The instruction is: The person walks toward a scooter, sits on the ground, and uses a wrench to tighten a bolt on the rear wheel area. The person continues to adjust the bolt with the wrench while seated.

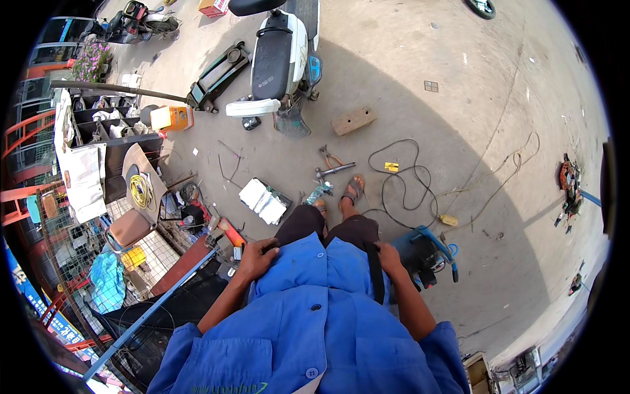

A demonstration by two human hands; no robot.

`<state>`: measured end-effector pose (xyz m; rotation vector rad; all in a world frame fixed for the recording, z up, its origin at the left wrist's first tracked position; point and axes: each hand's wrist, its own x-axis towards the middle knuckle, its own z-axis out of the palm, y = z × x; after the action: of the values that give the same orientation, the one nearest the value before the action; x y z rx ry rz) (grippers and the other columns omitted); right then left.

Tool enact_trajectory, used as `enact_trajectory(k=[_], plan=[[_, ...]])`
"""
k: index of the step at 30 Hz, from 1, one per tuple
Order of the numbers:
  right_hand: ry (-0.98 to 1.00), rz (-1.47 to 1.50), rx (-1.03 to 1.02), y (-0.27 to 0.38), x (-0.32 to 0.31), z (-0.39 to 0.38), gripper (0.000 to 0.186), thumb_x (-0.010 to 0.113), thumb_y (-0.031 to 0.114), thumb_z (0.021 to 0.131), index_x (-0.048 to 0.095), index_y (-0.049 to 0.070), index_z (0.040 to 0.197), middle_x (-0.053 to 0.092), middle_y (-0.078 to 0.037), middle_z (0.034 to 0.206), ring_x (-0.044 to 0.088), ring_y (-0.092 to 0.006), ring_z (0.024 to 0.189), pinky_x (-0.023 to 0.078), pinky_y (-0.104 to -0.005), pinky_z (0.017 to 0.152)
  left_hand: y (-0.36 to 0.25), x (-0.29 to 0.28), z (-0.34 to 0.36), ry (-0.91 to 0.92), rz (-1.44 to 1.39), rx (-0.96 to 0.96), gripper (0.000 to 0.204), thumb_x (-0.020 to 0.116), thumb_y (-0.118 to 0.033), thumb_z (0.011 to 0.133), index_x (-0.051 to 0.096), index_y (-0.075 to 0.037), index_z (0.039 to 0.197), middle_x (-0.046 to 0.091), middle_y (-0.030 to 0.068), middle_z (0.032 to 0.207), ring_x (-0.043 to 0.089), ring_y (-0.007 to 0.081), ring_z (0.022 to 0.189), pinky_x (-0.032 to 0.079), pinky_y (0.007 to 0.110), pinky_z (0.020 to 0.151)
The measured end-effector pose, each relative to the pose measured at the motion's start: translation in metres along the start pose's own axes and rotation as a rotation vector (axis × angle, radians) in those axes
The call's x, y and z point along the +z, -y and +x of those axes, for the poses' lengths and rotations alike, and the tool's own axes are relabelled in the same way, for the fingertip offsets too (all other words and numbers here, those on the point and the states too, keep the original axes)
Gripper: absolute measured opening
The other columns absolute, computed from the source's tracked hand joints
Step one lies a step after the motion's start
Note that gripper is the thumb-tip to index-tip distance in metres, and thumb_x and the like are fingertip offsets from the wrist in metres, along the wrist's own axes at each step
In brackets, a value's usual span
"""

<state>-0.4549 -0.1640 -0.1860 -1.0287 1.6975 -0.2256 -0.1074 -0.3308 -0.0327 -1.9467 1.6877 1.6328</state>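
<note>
My left hand (pixel 258 258) is curled at the left hem of my blue shirt (pixel 289 262), against my dark trousers (pixel 300 225). What its fingers close on, if anything, is hidden. At the right hem, my right hand (pixel 388 256) lies beside a dark strap (pixel 376 274), its fingers mostly out of sight. By my sandalled feet (pixel 353 190) are a hammer (pixel 336 171) and pliers (pixel 330 157) with orange handles. White sheets or pads (pixel 264 201) lie left of my feet. A blue and black machine (pixel 423 255) stands close to my right hand.
A white scooter (pixel 281 65) stands ahead, with a green floor jack (pixel 220 73) beside it. A brick-like block (pixel 353 121) lies nearer. Dark cable (pixel 412 169) loops over the ground to the right. A wire-mesh cart (pixel 72 243) and a blue bar (pixel 154 308) crowd my left.
</note>
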Motion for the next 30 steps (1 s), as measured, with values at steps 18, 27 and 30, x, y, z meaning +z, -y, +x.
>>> enact_trajectory(k=[18, 27, 30], plan=[[-0.090, -0.095, 0.116, 0.045, 0.053, -0.019, 0.027, 0.058, 0.023, 0.083, 0.068, 0.005, 0.100, 0.065, -0.022, 0.090, 0.062, -0.0418, 0.087, 0.050, -0.0468, 0.077, 0.079, -0.049, 0.026, 0.044, -0.039, 0.017, 0.032, 0.064, -0.017, 0.083, 0.064, 0.000, 0.111, 0.070, 0.0149, 0.096, 0.068, 0.0205, 0.087, 0.051, 0.031, 0.080], [-0.073, -0.204, 0.118, 0.087, 0.079, -0.006, 0.028, 0.057, 0.029, 0.083, 0.069, 0.007, 0.096, 0.065, -0.021, 0.089, 0.062, -0.0400, 0.086, 0.048, -0.0483, 0.077, 0.150, -0.082, 0.026, 0.006, -0.105, 0.013, 0.033, 0.067, -0.015, 0.082, 0.065, 0.001, 0.110, 0.070, 0.0183, 0.095, 0.068, 0.0220, 0.087, 0.051, 0.031, 0.078], [-0.111, -0.233, 0.069, 0.090, 0.084, 0.001, 0.033, 0.058, 0.034, 0.083, 0.067, 0.008, 0.101, 0.066, -0.020, 0.089, 0.063, -0.0404, 0.085, 0.050, -0.0487, 0.075, 0.165, -0.084, 0.025, -0.023, -0.159, -0.007, 0.033, 0.067, -0.015, 0.082, 0.065, 0.001, 0.111, 0.070, 0.0185, 0.095, 0.068, 0.0223, 0.087, 0.051, 0.031, 0.079]])
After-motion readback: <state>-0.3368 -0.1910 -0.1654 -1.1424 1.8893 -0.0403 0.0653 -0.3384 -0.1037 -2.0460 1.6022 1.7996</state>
